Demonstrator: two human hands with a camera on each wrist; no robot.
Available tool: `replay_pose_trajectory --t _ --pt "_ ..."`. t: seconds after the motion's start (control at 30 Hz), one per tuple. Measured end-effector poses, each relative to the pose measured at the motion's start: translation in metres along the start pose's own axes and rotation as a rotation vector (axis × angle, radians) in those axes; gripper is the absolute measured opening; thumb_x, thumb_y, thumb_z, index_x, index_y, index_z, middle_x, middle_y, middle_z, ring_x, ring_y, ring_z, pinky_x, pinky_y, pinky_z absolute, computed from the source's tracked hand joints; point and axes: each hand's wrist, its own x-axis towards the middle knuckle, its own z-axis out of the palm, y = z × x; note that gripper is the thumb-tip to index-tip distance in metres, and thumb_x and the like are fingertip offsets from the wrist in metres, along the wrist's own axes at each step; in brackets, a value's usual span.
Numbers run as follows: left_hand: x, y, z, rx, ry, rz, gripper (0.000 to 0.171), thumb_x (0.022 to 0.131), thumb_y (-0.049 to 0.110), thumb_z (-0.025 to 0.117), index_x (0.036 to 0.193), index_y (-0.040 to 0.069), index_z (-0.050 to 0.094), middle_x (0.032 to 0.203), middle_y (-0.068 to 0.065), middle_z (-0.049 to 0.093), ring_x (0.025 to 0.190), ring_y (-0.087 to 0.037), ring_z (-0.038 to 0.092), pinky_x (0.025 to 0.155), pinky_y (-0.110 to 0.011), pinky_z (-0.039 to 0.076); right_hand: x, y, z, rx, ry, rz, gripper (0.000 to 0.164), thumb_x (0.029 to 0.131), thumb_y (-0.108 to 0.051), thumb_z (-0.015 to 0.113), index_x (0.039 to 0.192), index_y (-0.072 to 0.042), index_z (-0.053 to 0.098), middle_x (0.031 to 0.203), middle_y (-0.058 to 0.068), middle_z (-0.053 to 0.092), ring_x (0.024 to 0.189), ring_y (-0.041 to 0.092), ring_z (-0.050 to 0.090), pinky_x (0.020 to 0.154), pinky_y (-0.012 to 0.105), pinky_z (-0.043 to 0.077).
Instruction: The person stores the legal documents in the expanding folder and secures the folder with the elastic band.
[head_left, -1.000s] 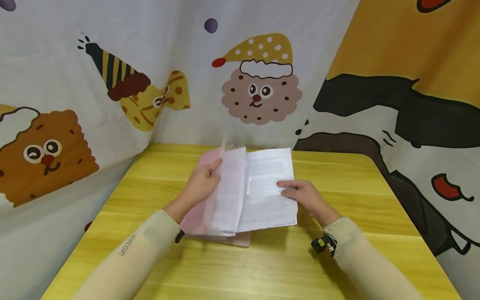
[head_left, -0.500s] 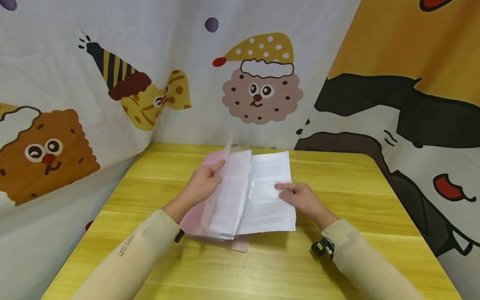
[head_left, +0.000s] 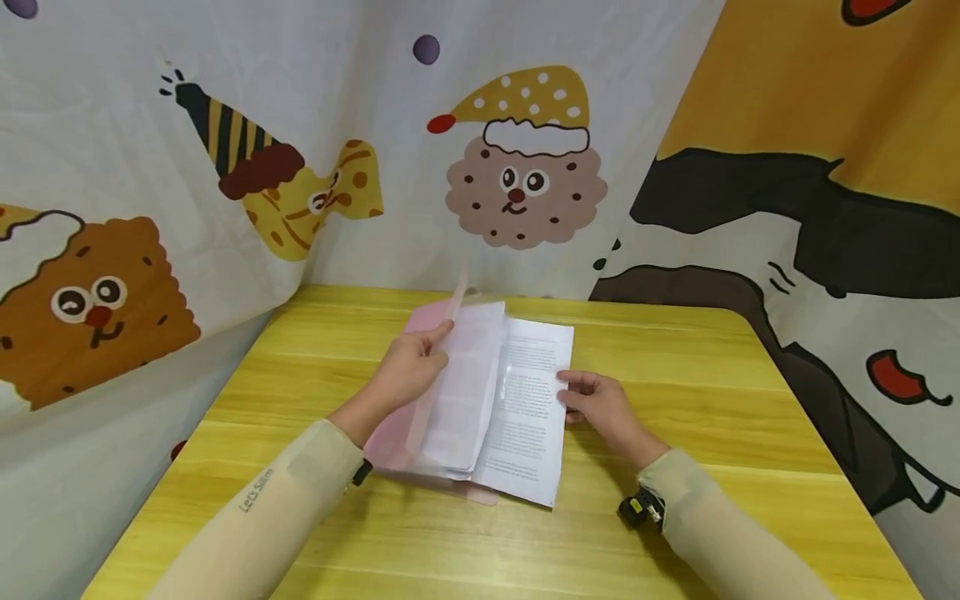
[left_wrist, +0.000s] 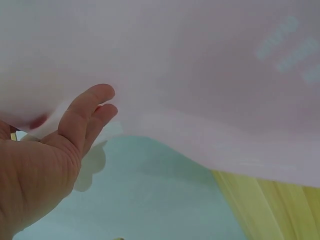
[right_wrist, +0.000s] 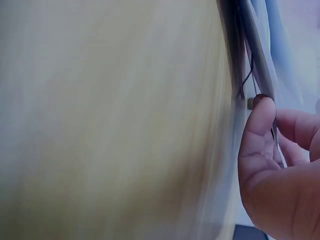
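A pink translucent folder (head_left: 423, 317) lies spread on the table in the head view. My left hand (head_left: 408, 367) pinches its raised cover flap (head_left: 459, 287) along the edge. In the left wrist view that pale pink sheet (left_wrist: 200, 90) spreads beyond the fingers. White papers (head_left: 468, 375) lie under a clear layer inside the folder. My right hand (head_left: 603, 404) pinches the right edge of a printed sheet (head_left: 528, 417) that sticks out of the folder's right side. In the right wrist view thumb and fingers (right_wrist: 257, 132) hold the paper's edge from both sides.
The yellow wood-grain table (head_left: 637, 533) extends around the folder. Behind it hangs a white cloth (head_left: 360, 67) printed with cartoon biscuits. Each wrist wears a small black device, the right one (head_left: 637, 510) being plainly visible.
The right hand has shifted slightly left and nearer with the printed sheet, whose lower corner has swung left and down past the folder edge. The left hand has moved slightly right with the flap.
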Motion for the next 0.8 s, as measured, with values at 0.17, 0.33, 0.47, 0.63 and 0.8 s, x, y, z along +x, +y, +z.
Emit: replay_pose_trajectory --t 0.17,0.33,0.47,0.63,0.8 --pt "0.001 0.000 0.003 -0.013 -0.018 0.028 0.060 0.098 0.009 0.053 0.157 0.010 0.049 0.159 -0.007 0.057 0.050 -0.010 0.021 0.046 -0.024 0.025 0.003 0.001 -0.003 0.000 0.025 0.040 0.043 0.100 -0.008 0.072 0.142 0.002 0.066 0.126 0.020 0.069 0.086 0.014 0.068 0.074 0.027 0.063" --pt "0.001 0.007 0.011 -0.037 -0.047 0.043 0.058 0.100 0.008 0.053 0.158 0.008 0.048 0.164 -0.003 0.050 0.051 -0.011 0.021 0.047 -0.024 0.025 0.008 -0.006 0.013 -0.021 0.005 0.013 0.039 0.100 -0.008 0.072 0.139 0.000 0.070 0.126 0.021 0.072 0.084 0.014 0.069 0.074 0.026 0.062" --pt "0.001 0.014 0.019 -0.051 -0.064 0.052 0.058 0.100 0.007 0.053 0.158 0.007 0.048 0.165 -0.004 0.050 0.051 -0.011 0.022 0.047 -0.023 0.025 0.013 -0.012 0.033 -0.005 0.001 -0.017 0.035 0.099 -0.006 0.072 0.133 0.001 0.073 0.119 0.019 0.075 0.080 0.014 0.069 0.071 0.025 0.061" --pt "0.001 0.018 0.025 -0.069 -0.045 0.034 0.059 0.098 0.007 0.053 0.156 0.009 0.051 0.162 -0.001 0.053 0.048 -0.009 0.023 0.045 -0.023 0.026 0.016 -0.018 0.050 0.047 0.040 -0.002 0.034 0.098 -0.003 0.071 0.132 0.002 0.073 0.119 0.021 0.076 0.073 0.012 0.067 0.067 0.024 0.060" --pt "0.001 0.018 0.023 -0.083 -0.019 0.012 0.058 0.098 0.008 0.052 0.157 0.010 0.050 0.163 0.000 0.052 0.047 -0.010 0.021 0.045 -0.025 0.025 0.016 -0.016 0.051 0.134 0.044 0.017 0.041 0.099 0.001 0.068 0.140 0.006 0.065 0.123 0.024 0.076 0.074 0.013 0.070 0.068 0.027 0.063"
